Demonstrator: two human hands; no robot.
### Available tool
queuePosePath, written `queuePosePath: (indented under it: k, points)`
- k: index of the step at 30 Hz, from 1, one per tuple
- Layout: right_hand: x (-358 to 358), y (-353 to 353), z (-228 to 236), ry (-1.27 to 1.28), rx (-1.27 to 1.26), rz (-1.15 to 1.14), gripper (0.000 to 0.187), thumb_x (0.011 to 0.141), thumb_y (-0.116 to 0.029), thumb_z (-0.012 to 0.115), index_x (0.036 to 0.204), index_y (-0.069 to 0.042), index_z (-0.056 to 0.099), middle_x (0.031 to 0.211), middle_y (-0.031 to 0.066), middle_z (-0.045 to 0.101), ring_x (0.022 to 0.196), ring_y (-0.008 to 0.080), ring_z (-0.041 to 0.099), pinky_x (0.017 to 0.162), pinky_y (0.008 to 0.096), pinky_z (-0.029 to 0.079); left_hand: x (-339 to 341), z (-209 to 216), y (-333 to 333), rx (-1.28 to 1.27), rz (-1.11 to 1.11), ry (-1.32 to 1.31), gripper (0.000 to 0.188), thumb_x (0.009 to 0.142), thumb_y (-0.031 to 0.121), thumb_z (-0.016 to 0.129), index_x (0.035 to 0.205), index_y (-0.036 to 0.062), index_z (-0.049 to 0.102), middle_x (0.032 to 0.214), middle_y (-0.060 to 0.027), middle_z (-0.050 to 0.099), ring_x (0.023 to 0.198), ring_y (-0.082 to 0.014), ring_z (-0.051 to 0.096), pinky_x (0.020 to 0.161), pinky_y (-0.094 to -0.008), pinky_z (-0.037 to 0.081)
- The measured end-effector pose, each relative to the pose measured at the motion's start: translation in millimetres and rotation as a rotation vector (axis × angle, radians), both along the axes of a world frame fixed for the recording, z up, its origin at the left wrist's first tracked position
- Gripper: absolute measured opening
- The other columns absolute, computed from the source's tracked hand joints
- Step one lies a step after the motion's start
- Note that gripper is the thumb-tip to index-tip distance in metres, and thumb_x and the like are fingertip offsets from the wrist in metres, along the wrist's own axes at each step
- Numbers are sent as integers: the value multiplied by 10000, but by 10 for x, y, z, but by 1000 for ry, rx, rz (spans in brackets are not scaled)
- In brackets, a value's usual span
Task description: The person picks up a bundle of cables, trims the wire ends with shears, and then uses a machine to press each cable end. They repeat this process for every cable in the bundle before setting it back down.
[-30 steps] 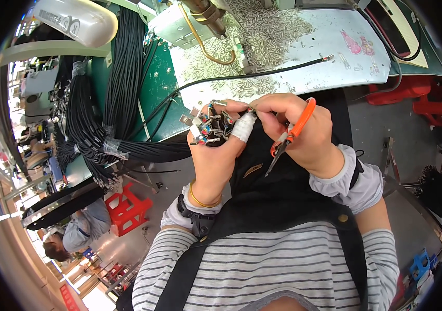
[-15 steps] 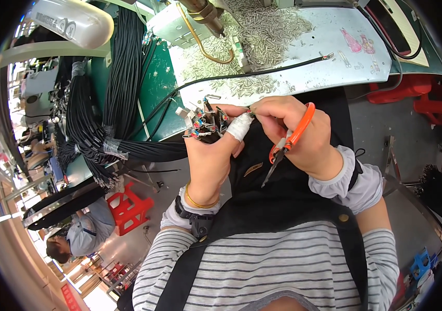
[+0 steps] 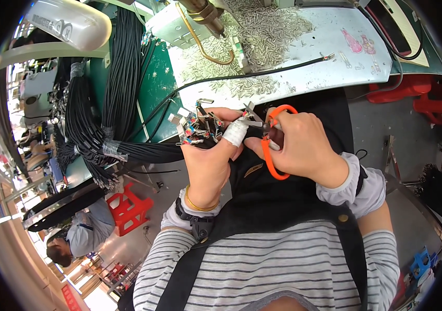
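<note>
My left hand (image 3: 208,168), its thumb wrapped in white tape, is closed around a bundle of black cables (image 3: 151,151). Their ends (image 3: 197,128), with coloured wires and small metal pieces, fan out above the fist. One wire end (image 3: 247,114) sticks up at the left thumb and fingertips. My right hand (image 3: 309,147) grips orange-handled scissors (image 3: 268,160), some fingers inside the loops. The scissors' blades are spread and point left, around or right beside that wire end; which of the two I cannot tell.
Ahead, a white board (image 3: 330,52) carries a heap of small metal pieces (image 3: 267,41) beneath a machine head (image 3: 205,15). A single black cable (image 3: 252,74) crosses it. More black cables (image 3: 122,72) hang at the left. Red stools (image 3: 130,207) and a seated person (image 3: 88,233) are behind left.
The scissors have swung from hanging downward in my right palm to pointing left with blades spread. My right fingers have let go of the wire end at the left thumb.
</note>
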State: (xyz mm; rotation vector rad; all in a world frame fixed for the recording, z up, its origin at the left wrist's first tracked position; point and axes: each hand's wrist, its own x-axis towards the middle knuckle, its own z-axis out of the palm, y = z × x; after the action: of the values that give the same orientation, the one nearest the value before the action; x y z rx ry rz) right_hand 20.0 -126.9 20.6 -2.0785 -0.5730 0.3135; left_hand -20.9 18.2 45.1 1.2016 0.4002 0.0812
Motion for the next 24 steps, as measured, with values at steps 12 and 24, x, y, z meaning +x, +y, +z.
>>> queuePosePath:
  k: [12, 24]
  points:
    - [93, 5, -177, 195, 332, -150, 178, 797, -127, 601, 742, 8, 501, 516, 42, 473, 408, 98, 452, 393, 265, 359, 502, -96, 219, -181, -150, 93, 125, 761, 7, 588, 876, -7, 540, 622, -19, 468, 454, -73, 384, 392, -212, 292]
    - [813, 285, -41, 366, 463, -226, 173, 853, -169, 519, 807, -4, 500, 530, -8, 429, 415, 58, 408, 376, 220, 335, 936, -126, 369, -225, -220, 178, 129, 776, 14, 557, 897, 0, 517, 585, -16, 439, 418, -74, 345, 375, -211, 280]
